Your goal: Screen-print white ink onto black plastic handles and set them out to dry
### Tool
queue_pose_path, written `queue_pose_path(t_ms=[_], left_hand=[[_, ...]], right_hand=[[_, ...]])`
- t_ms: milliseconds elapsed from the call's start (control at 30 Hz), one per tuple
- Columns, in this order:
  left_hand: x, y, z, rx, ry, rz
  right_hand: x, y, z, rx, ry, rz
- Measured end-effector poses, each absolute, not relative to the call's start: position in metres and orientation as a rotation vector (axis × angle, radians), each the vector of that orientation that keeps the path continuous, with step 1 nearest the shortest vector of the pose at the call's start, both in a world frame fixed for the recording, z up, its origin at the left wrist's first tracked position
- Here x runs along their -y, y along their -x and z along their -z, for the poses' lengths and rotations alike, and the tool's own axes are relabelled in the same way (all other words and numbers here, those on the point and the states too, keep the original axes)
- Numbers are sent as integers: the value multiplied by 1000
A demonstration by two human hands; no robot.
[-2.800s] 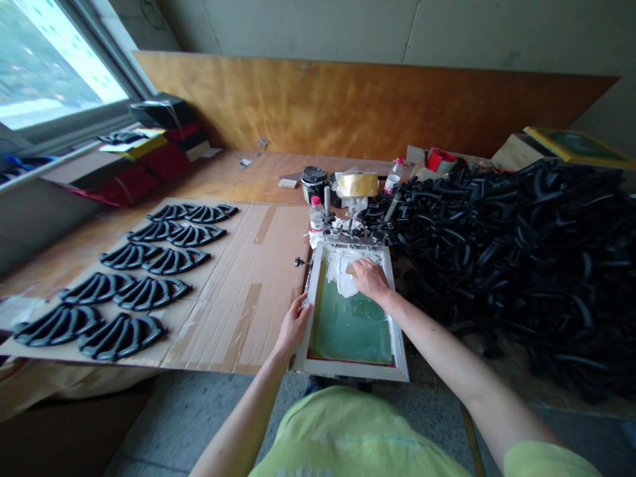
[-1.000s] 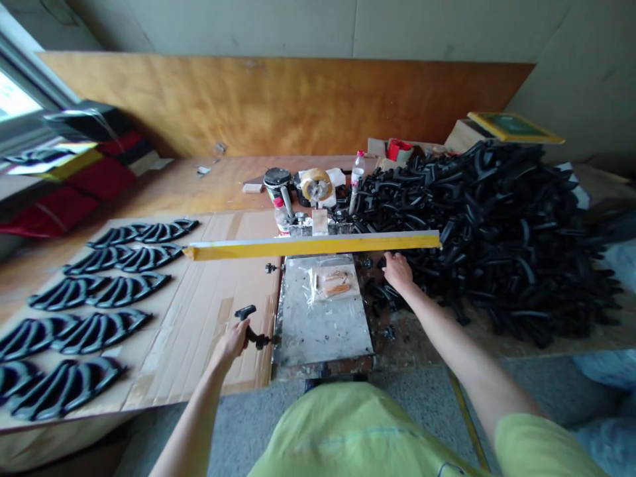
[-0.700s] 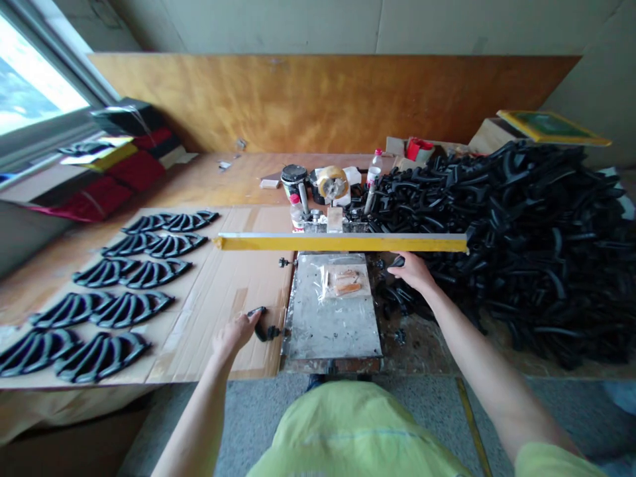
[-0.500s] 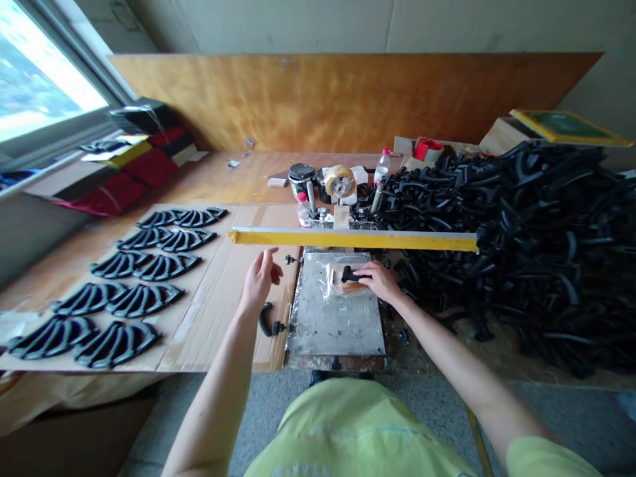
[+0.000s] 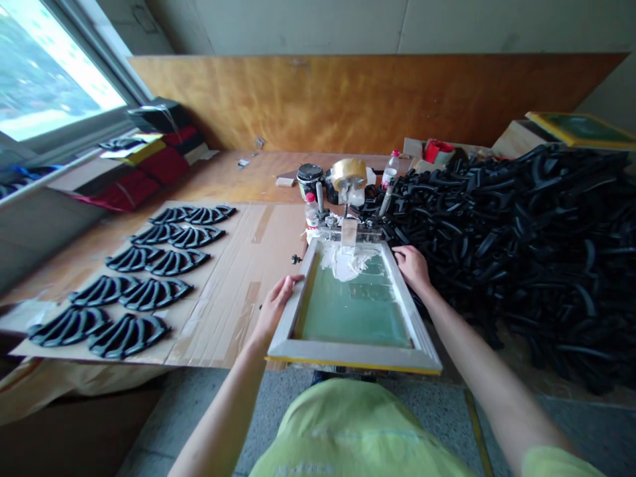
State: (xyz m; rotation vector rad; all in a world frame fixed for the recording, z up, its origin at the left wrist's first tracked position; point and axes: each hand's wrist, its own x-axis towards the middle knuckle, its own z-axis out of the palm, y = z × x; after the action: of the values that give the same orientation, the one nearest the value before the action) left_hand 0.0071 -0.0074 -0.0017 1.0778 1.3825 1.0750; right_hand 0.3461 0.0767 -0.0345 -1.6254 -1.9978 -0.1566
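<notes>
- The left hand (image 5: 276,303) is partly curled, thumb against the nine o'clock rim of the white frame (image 5: 355,354); its fingers are mostly hidden.
- The right hand (image 5: 413,266) is half closed, bent fingertips at that frame's rim near two o'clock.
- How firmly either grips, I cannot tell.
- The frame lies between the hands, straight ahead of the person; its near side, at six o'clock, shows a yellow strip underneath.
- Inside it is a green sheet (image 5: 352,318), with white paste (image 5: 344,263) smeared toward twelve.
- Going by the frame's middle, a pale block (image 5: 349,232) stands at twelve, a roll of tape (image 5: 348,171) beyond.
- At eleven: a red-capped bottle (image 5: 311,213) and a tub (image 5: 310,183).
- Between two and three: a heap of black parts (image 5: 511,252).
- Toward nine: cardboard (image 5: 226,285) bearing fan-shaped black pieces (image 5: 176,263) in paired rows.
</notes>
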Motion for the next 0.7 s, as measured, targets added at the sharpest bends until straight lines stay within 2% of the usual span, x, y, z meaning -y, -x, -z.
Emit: queue_pose_path(t_ms=[100, 267, 367, 567, 700], left_hand=[[19, -7, 41, -1419, -999, -951], [17, -10, 91, -1421, -950, -927], [15, -8, 99, -1408, -937, -911], [16, -7, 99, -1395, -927, -914], [16, -7, 97, -1391, -935, -925]], right_hand=[[-105, -315, 16, 1994, 1574, 111], [-124, -250, 14, 2369, 1588, -118], [-104, -250, 28, 2510, 1533, -217], [-72, -280, 31, 2737, 909, -390], [-73, -276, 29, 2599, 1081, -346]])
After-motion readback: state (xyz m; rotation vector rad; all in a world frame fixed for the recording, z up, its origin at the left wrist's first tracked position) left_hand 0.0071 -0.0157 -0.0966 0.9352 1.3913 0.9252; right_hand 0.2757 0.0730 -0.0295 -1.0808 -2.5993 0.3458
